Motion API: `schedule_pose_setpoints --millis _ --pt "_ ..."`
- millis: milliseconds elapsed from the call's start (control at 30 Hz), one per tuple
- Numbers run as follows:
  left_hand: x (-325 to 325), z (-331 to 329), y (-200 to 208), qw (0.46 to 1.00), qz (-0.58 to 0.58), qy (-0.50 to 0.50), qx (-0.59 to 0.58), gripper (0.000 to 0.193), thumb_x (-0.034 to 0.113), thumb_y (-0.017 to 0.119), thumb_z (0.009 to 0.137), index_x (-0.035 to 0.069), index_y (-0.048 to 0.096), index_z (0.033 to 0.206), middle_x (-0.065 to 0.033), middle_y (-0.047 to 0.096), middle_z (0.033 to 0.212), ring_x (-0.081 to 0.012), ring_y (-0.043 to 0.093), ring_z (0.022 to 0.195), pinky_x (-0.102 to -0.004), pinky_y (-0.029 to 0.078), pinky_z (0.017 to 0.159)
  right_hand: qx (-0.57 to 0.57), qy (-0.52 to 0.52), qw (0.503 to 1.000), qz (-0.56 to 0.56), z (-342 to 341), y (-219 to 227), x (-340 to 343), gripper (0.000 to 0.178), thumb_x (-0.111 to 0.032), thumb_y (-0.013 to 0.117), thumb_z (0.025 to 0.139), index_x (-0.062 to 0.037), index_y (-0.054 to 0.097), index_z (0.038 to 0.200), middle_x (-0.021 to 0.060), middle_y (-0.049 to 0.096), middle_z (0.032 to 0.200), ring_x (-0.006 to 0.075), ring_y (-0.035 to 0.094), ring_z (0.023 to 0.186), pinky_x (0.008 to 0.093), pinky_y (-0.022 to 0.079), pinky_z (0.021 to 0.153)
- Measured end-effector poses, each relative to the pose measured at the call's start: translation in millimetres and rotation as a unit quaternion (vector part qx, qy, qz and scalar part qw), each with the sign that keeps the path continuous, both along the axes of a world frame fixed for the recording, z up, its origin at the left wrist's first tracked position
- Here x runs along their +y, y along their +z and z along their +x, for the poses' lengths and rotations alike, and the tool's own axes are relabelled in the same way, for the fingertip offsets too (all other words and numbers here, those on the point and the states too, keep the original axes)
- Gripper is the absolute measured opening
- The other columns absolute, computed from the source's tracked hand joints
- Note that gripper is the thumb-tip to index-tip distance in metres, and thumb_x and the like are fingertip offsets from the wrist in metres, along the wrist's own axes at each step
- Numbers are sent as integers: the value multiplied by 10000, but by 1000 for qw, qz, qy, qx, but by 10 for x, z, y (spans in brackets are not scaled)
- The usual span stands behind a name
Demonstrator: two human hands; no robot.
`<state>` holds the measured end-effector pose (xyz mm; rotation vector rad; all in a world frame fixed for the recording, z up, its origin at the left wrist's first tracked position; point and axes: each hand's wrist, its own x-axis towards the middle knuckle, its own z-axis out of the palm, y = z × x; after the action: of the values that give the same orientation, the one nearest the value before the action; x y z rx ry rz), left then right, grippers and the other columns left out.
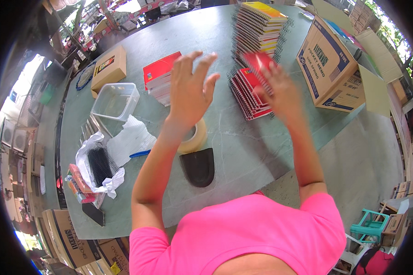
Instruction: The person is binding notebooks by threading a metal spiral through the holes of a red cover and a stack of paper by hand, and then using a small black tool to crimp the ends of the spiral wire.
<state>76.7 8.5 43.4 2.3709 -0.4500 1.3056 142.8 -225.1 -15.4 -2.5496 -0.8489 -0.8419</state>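
My right hand [282, 91], blurred by motion, grips a red notebook [257, 62] by its right side. That notebook is tilted above a stack of red spiral notebooks [250, 94] with dark wire bindings. Behind rises a taller stack of spiral notebooks [261, 30] with a yellow cover on top. My left hand [190, 87] is raised with its fingers apart and holds nothing. Beside it, partly hidden by the fingers, stands a stack of red-covered pads [158, 82] with pale page edges and no wire visible.
An open cardboard box [323, 66] stands at the right. Left lie a clear plastic container [119, 103], a smaller cardboard box [110, 68] and black wire coils [98, 165] in white paper. A tape roll [198, 140] and a black rounded pad [199, 167] lie nearest me.
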Motion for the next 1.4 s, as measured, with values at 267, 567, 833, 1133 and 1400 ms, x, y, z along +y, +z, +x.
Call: schedule_pose_setpoints --millis 267,567,833,1133,1400 --pt "94 -59 -443 991 32 -20 130 225 125 676 773 94 659 995 -106 592 1057 -312 513 1050 -412 407 891 19 -73 995 -69 -114 -412 176 543 -395 450 919 5 456 1286 231 431 1342 389 387 1258 493 263 1061" --pt "1308 408 -572 967 112 213 82 326 195 653 797 41 626 1083 -138 627 1077 -318 548 1027 -423 413 903 49 -49 997 -31 -120 -272 148 521 -424 458 914 -7 521 1219 213 506 1273 377 443 1213 483 311 1022" --pt "1564 355 -782 944 191 226 146 390 260 653 781 63 605 1114 -101 649 1039 -252 581 997 -392 419 854 54 -69 995 -41 -83 -227 217 505 -455 440 918 -39 557 1178 194 548 1225 355 489 1165 460 344 994" --pt "1450 220 -510 934 185 195 237 273 252 607 830 82 648 1040 -87 667 944 -260 601 916 -412 450 774 103 -33 993 -49 -44 -156 100 620 -549 392 912 -21 553 1194 207 517 1267 374 459 1197 471 334 1002" --pt "1596 205 -308 944 89 118 295 229 269 566 875 78 677 936 -154 654 810 -319 610 827 -443 464 717 53 84 992 77 -67 122 345 558 -474 480 909 -9 544 1210 215 520 1266 399 453 1209 444 350 1011"
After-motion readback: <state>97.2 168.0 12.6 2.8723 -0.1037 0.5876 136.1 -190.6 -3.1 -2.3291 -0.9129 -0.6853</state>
